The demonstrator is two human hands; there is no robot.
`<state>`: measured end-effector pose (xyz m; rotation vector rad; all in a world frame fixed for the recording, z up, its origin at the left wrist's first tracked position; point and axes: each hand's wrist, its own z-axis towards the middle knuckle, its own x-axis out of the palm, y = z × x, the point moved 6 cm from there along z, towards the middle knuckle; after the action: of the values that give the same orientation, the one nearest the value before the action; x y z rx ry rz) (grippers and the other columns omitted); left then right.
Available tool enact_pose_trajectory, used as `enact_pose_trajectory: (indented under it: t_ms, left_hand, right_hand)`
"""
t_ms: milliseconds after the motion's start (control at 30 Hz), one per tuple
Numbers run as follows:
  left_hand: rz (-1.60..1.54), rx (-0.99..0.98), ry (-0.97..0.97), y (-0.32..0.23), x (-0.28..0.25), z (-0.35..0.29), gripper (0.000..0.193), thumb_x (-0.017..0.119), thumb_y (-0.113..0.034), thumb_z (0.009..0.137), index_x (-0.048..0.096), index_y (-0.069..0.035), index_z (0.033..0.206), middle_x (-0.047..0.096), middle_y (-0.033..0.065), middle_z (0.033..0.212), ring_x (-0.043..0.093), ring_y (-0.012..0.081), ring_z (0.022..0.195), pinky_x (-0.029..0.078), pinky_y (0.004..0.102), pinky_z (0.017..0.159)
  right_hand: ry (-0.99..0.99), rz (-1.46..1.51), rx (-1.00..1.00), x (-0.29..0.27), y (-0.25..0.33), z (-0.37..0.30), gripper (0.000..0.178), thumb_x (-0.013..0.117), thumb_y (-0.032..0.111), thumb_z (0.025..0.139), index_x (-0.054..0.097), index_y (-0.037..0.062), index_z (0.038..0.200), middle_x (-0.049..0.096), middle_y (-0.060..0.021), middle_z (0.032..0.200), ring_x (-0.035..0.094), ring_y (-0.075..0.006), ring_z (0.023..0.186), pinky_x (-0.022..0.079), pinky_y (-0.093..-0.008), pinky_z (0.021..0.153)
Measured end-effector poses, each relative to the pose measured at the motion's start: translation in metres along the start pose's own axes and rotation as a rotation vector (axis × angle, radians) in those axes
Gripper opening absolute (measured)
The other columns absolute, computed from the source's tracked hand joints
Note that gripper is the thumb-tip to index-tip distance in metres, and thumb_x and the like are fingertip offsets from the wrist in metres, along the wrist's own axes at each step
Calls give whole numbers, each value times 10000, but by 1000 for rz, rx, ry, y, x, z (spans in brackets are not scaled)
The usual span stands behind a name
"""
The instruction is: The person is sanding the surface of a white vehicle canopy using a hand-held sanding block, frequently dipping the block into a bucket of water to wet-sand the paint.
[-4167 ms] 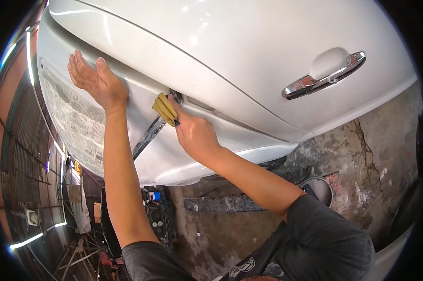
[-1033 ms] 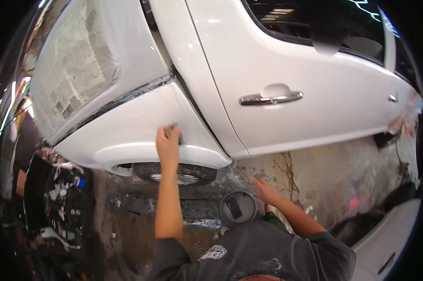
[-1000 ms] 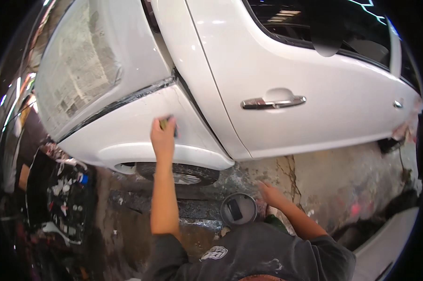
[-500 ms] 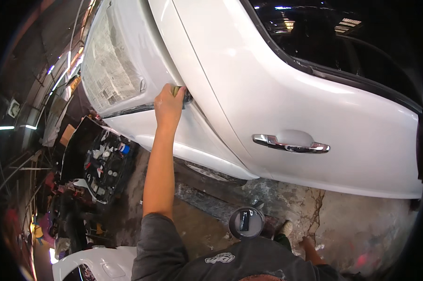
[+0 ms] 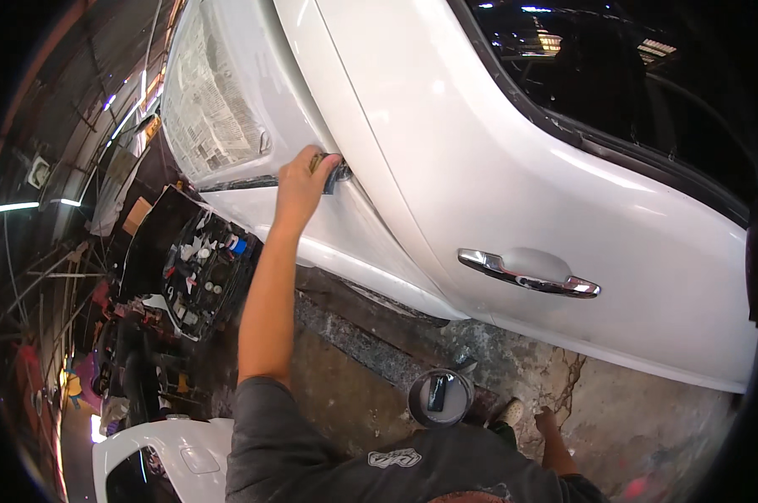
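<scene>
My left hand (image 5: 302, 183) is closed round a small yellowish pad (image 5: 316, 162) with a dark sheet, seemingly sandpaper (image 5: 335, 178), under it. It presses this against the white car's body (image 5: 316, 222), at the rear end of the dark trim strip and close to the door seam. My right hand (image 5: 547, 417) hangs low beside my body, over the floor; its fingers are too small to make out. The white car door (image 5: 412, 159) with its chrome handle (image 5: 530, 274) lies to the right of my left hand.
Newspaper (image 5: 211, 109) covers a window at the far left. Below on the floor stands a round bucket (image 5: 412, 402) with greyish liquid and a dark rectangle showing in it. An open engine bay (image 5: 207, 272) and another white car part (image 5: 165, 440) are at left. The concrete (image 5: 563, 377) is cracked.
The view has tilted slightly, so the door now appears lower at right. My left hand stays on nearly the same spot, its forearm more slanted. My right hand appears slightly higher.
</scene>
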<state>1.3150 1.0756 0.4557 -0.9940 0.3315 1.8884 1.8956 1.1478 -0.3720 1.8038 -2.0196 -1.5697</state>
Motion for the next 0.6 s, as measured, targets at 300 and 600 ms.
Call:
enact_pose_trajectory:
  t_ms: [300,600]
  left_hand:
    - [21,101,-66,-15,-44,46,401,727,-358,935,609,5,814,589,218,687,592,300,628,475,425,630]
    - [50,138,-105,-34,-104,137,447,765,-403,888,607,5,800,563,94,641,511,169,609,455,378,590]
  right_hand:
    - [98,-47,50,-11,34,-1,539,711,202,856,608,-14,1339,704,-292,1149,700,-422,1019,563,-473,892]
    - [172,-247,-228,65,-29,40,550,667,223,841,631,-17,1334,656,-273,1312,606,-412,1261,457,-442,1113]
